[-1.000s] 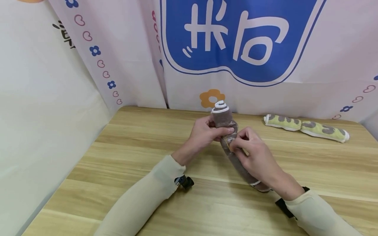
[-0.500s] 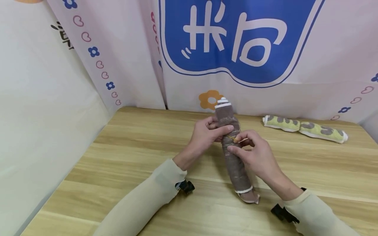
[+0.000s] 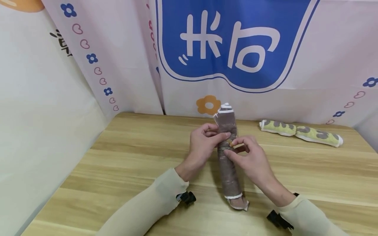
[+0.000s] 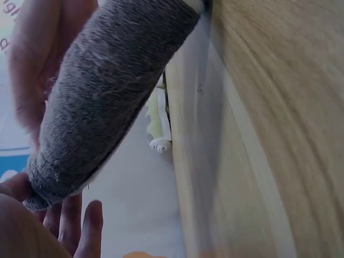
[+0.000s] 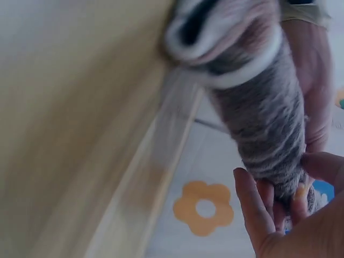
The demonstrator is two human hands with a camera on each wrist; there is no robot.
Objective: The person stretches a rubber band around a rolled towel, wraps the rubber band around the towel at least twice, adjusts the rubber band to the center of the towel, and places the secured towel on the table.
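A rolled grey-brown towel (image 3: 228, 177) with white edging stands tilted up from the table in the head view, its near end loosely folded. My left hand (image 3: 202, 147) grips its upper middle, thumb in front and fingers behind. Around the towel's middle runs a thin yellowish band (image 3: 230, 143) that looks like a rubber band. My right hand (image 3: 251, 157) holds the band at its fingertips, with the thumb against the towel. The right wrist view shows my right fingers (image 5: 252, 207) about the towel's narrowed part.
Another rolled towel (image 3: 316, 135), yellow-green with grey patches and pinched in at its middle, lies at the back right of the wooden table (image 3: 133, 157). A printed white curtain (image 3: 130, 78) hangs behind the table's back edge.
The towel roll has swung more upright, its near end moving left. My right hand has moved slightly up and in against the roll; the band now lies close to it.
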